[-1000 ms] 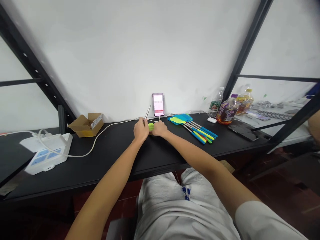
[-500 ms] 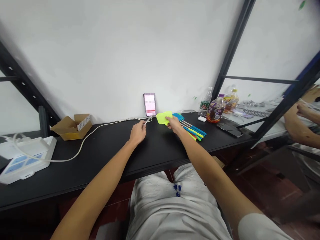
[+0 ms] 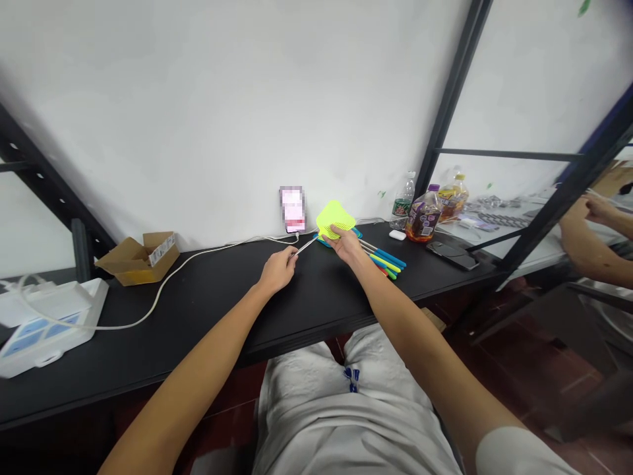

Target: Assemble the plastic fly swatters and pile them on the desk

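Note:
My right hand (image 3: 346, 246) is closed on the base of a yellow-green fly swatter head (image 3: 335, 219), holding it tilted up above the black table (image 3: 208, 303). A thin silver rod (image 3: 305, 246) is pinched in my left hand (image 3: 277, 269), and its far tip points at the swatter head's base. Just right of my right hand lies a pile of finished swatters (image 3: 383, 258) with blue, green and yellow handles. A phone (image 3: 292, 209) leans against the wall behind my hands.
A white cable (image 3: 163, 290) runs from the phone to a white power strip (image 3: 44, 320) at the left. An open cardboard box (image 3: 136, 257) sits near the wall. Drink bottles (image 3: 425, 214), an earbud case and a dark phone (image 3: 452, 254) lie at right. Another person's arms (image 3: 591, 237) show at far right.
My right hand has lifted the yellow-green head up and tilted it. My left hand has swung the silver rod toward the head's base. The camera has turned slightly right.

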The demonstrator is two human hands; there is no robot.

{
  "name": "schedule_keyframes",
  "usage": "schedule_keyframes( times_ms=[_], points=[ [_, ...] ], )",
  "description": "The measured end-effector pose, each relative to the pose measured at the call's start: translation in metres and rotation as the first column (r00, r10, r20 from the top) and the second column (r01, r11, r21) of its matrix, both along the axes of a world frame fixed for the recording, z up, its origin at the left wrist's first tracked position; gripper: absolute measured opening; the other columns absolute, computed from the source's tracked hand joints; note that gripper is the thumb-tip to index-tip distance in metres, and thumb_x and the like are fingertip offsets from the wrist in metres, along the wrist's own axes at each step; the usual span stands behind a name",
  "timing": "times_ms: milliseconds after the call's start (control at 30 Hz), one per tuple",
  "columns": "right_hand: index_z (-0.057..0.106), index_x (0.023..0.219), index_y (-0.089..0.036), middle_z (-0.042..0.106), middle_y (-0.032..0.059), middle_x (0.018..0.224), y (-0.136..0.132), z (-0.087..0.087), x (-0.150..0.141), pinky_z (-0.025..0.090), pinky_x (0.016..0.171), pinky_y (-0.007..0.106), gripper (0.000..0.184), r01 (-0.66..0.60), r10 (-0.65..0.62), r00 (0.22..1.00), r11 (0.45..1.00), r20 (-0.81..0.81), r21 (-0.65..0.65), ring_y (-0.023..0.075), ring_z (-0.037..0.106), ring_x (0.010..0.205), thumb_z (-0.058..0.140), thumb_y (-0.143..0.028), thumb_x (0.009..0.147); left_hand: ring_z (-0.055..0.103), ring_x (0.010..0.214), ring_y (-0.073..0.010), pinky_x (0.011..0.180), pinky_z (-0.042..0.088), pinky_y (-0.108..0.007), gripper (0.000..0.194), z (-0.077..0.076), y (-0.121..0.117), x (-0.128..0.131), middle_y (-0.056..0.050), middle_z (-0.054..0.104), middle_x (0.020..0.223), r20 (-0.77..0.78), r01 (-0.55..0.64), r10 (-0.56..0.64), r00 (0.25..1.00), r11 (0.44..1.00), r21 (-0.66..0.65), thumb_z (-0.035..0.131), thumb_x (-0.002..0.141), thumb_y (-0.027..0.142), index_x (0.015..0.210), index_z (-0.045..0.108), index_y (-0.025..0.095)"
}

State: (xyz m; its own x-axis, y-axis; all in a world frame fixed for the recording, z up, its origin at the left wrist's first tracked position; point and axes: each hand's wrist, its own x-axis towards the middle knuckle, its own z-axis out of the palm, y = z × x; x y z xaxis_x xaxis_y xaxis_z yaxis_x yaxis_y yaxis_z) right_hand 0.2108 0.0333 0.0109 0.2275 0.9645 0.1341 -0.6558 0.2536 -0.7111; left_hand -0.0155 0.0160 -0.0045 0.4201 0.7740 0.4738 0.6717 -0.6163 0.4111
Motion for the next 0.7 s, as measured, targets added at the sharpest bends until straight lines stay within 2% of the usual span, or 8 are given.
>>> schedule_keyframes(
  times_ms=[167, 467, 700],
  points=[
    [0.062, 0.106, -0.021, 0.074, -0.0012, 0.086, -0.002, 0.001, -0.003, 0.064, 0.08, 0.035, 0.03, -0.004, 0.004, 1.0, 1.0, 0.004, -0.016, 0.0169, 0.073, 0.081, 0.067, -0.006, 0.081, 0.062, 0.074, -0.0182, 0.071, 0.042, -0.028, 0.025, 0.001, -0.001, 0.0, -0.003, 0.069, 0.082, -0.007, -0.02, 0.02, 1.0, 1.0, 0.004, 0.044, 0.094, 0.028, 0.108, 0.064, 0.023],
    [0.064, 0.105, -0.019, 0.075, 0.0005, 0.088, -0.004, 0.004, -0.004, 0.064, 0.077, 0.028, 0.023, -0.085, 0.082, 0.995, 0.995, -0.057, -0.047, 0.0156, 0.074, 0.079, 0.068, -0.009, 0.084, 0.062, 0.074, -0.0185, 0.071, 0.042, -0.028, 0.026, 0.005, -0.004, 0.0, -0.003, 0.069, 0.08, 0.026, -0.014, 0.013, 1.0, 1.0, 0.019, 0.044, 0.094, 0.027, 0.106, 0.066, 0.022],
    [0.064, 0.099, -0.018, 0.075, 0.0053, 0.095, -0.004, 0.002, -0.004, 0.06, 0.064, 0.02, 0.012, -0.132, 0.137, 0.988, 0.988, 0.066, -0.082, 0.0169, 0.076, 0.082, 0.068, -0.018, 0.088, 0.062, 0.072, -0.0179, 0.069, 0.041, -0.027, 0.026, 0.01, -0.009, 0.0, -0.003, 0.068, 0.077, 0.02, 0.0, 0.0, 1.0, 0.999, 0.039, 0.042, 0.094, 0.026, 0.096, 0.068, 0.022]
  ],
)
